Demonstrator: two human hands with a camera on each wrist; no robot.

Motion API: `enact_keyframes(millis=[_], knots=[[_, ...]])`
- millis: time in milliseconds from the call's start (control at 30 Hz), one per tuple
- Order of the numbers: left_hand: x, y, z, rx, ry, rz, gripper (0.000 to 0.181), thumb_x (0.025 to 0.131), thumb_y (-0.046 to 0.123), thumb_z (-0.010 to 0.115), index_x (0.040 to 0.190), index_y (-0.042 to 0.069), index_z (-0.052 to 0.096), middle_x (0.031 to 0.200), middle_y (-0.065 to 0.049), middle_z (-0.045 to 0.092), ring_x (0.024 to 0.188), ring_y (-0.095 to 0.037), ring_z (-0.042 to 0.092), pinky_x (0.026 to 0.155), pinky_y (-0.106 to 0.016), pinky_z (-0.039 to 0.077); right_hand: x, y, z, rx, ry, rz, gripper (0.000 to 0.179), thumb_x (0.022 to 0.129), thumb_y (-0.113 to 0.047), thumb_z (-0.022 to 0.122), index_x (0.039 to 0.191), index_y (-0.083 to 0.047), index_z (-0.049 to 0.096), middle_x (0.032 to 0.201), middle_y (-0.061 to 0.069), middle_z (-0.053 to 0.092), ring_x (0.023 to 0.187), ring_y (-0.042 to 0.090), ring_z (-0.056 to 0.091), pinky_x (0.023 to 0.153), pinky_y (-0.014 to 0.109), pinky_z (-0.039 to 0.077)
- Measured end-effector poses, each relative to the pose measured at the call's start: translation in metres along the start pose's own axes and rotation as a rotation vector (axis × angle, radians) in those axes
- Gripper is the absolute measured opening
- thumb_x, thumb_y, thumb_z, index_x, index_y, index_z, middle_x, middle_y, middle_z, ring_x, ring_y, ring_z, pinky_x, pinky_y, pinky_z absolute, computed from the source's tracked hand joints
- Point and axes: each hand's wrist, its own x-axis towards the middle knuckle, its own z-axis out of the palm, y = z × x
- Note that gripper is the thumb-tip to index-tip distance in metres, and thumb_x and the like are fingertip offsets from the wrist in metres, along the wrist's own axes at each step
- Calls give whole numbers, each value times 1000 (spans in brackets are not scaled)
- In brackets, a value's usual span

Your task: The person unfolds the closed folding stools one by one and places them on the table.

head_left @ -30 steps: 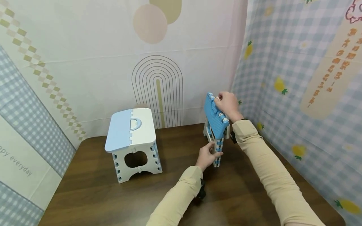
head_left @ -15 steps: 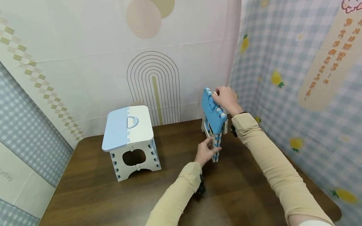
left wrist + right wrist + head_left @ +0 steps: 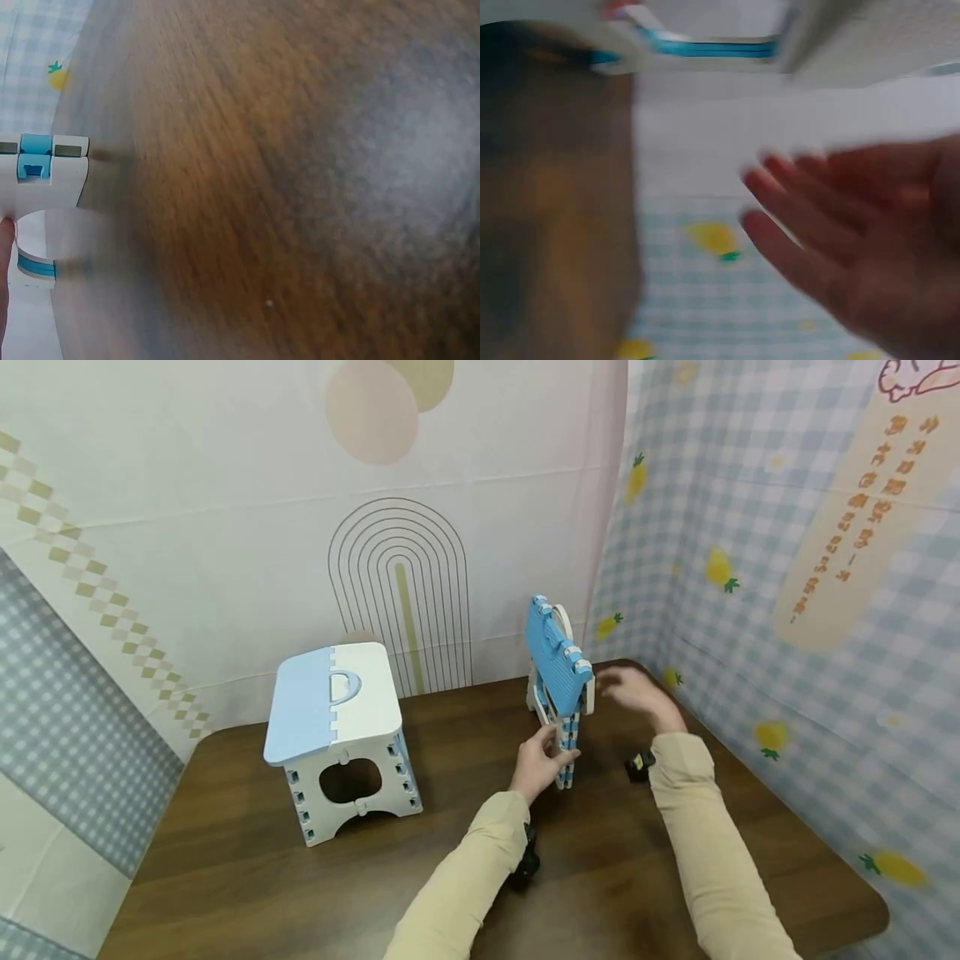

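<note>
A blue and white folding stool (image 3: 557, 664), mostly folded, stands upright on its narrow legs at the right of the table in the head view. My left hand (image 3: 536, 766) grips the near edge of its legs between thumb and fingers. Just a fingertip of that hand shows in the left wrist view, beside the stool's white leg (image 3: 49, 181). To the right of the stool, my right hand (image 3: 636, 688) is off it and holds nothing. Its fingers look loosely extended, though blurred, in the right wrist view, below the stool's white underside (image 3: 885, 37).
A second folding stool (image 3: 333, 706), light blue and white, stands unfolded on the left of the brown wooden table (image 3: 300, 893). A white printed cloth (image 3: 225, 527) hangs behind, and a checked cloth (image 3: 750, 652) with pineapples hangs along the right side.
My right hand has let go of the stool's top and moved down to its right side. The left hand keeps its grip on the legs. The head view has shifted slightly.
</note>
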Motion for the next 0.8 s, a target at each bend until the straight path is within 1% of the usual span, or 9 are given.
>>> enact_keyframes(millis=[100,133,200,267,333,433,533,667,800], knots=[[0,-1,-1,1,-8,-17,45,87,28,73,130,21,59,115,-4,70,88,-15,62,73,-26,52,-11,21,26,100,-205,-72,56,97,-15,53,143,11,35,145,33,39,134,49,38,110,59,35],[-1,-1,-1,4,-8,-22,45,88,28,72,130,22,58,117,-4,69,89,-15,62,73,-26,53,-14,25,35,156,-255,-76,60,98,-20,53,145,10,32,149,33,35,137,49,34,112,59,33],[-1,-2,-1,11,-1,-20,45,88,28,72,130,22,59,118,-4,69,88,-13,62,73,-25,52,-19,29,49,265,-294,-79,63,100,-29,53,147,7,30,150,30,35,139,47,34,112,58,33],[-1,0,0,21,6,-7,43,88,27,72,129,21,59,117,-4,69,84,-11,60,71,-24,51,-21,30,58,321,-266,-87,64,101,-35,49,148,4,31,148,29,39,136,46,38,110,58,36],[0,1,2,37,13,6,42,89,25,71,129,20,59,115,-4,69,81,-10,58,68,-22,49,-22,31,64,350,-187,-85,62,102,-35,48,147,3,31,146,30,41,134,46,41,108,59,38],[-1,3,2,62,18,12,43,89,25,71,129,19,58,115,-5,69,80,-13,56,66,-20,47,-23,31,73,358,-61,-115,57,102,-31,48,144,5,36,138,31,48,127,45,48,102,58,42],[-2,4,2,71,20,7,44,89,26,71,130,19,57,117,-5,69,82,-16,57,67,-20,46,-24,31,79,330,25,-129,47,102,-28,49,134,7,46,126,31,57,116,44,55,94,55,48],[-3,2,2,92,9,21,43,90,30,69,130,19,57,118,-5,68,82,-18,58,67,-21,46,-27,31,85,282,100,-109,41,102,-29,48,121,7,54,113,27,62,105,42,58,85,48,51],[-3,1,-2,119,16,44,41,92,30,67,129,19,57,120,-4,68,79,-17,57,67,-22,45,-28,28,86,249,134,-101,44,103,-32,46,123,7,53,114,28,60,106,43,58,85,49,50]])
